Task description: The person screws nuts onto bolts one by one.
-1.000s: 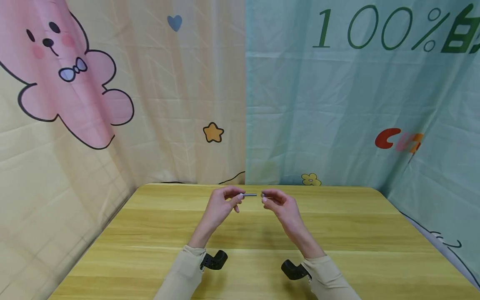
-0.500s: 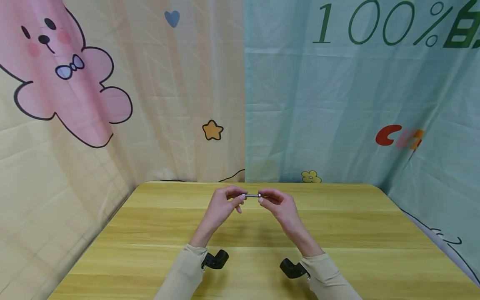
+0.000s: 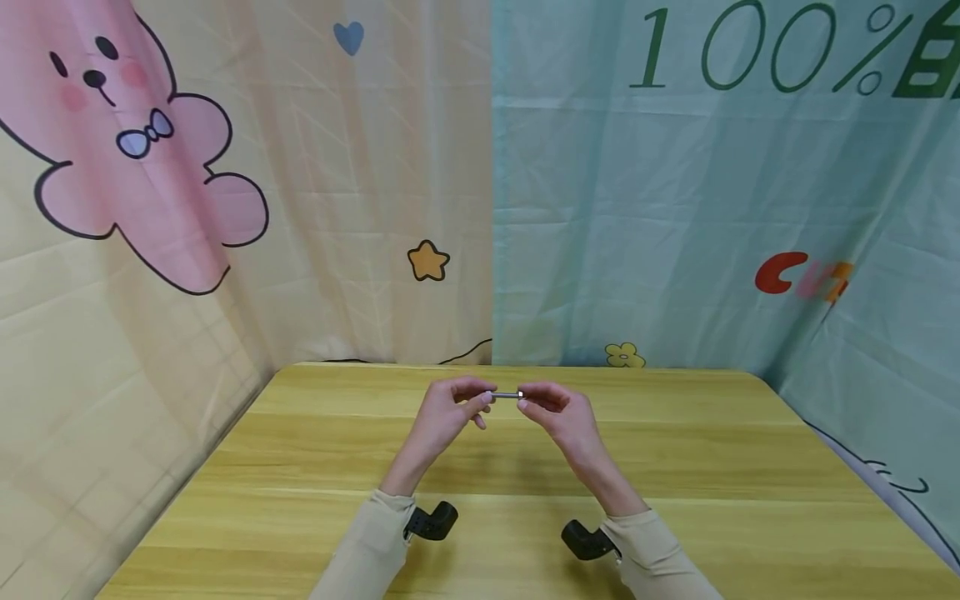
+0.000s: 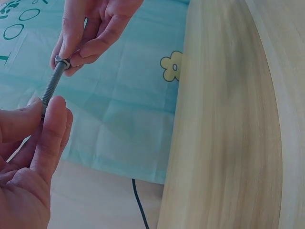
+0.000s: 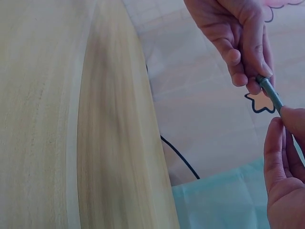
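One bolt point(image 4: 53, 85), pinched by the left hand point(image 3: 447, 407), meets the right hand's point(image 3: 564, 412) pinched nut point(image 4: 61, 61).

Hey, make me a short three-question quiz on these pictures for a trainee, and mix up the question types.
1. Multiple choice: what does the right hand pinch?
A) a pen
B) a nut
C) a coin
2. Fill in: between the left hand and the right hand, the shaft of the bolt shows its screw ____.
3. True or false: the bolt is lying loose, with no hand holding it.

Key: 1. B. 2. thread. 3. False; it is held in the air.
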`<state>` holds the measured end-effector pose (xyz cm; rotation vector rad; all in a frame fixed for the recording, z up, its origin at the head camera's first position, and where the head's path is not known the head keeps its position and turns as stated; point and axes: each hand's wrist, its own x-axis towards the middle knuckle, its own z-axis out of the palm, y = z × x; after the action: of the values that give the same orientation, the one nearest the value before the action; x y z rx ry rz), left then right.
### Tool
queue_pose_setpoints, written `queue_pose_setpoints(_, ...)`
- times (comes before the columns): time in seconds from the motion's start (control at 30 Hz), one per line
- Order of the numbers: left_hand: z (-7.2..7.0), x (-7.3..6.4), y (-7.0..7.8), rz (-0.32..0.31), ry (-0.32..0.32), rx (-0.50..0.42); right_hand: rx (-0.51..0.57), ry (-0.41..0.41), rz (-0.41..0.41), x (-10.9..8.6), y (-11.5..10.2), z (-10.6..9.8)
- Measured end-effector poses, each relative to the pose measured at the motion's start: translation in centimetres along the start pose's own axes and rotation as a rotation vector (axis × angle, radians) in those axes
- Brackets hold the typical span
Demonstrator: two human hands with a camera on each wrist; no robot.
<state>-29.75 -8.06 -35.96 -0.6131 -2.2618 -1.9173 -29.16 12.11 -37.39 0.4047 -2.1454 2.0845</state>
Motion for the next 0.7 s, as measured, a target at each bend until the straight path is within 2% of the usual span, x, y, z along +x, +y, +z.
queue_pose_setpoints(0.2,0.1,-0.9,2.1,0.004,0.007,-0.071,-0.022,0.000,-0.020,0.0,0.1,-0.2)
queue_pose_setpoints(0.4,0.2,-0.9,1.9,-0.007,0.019,-0.119,-0.033,-0.013,-0.045,0.0,0.4,-0.3)
queue_pose_setpoints(0.7,0.4,-1.2,1.8,0.014,0.000,-0.075,-0.021,-0.005,-0.024,0.1,0.7,-0.4)
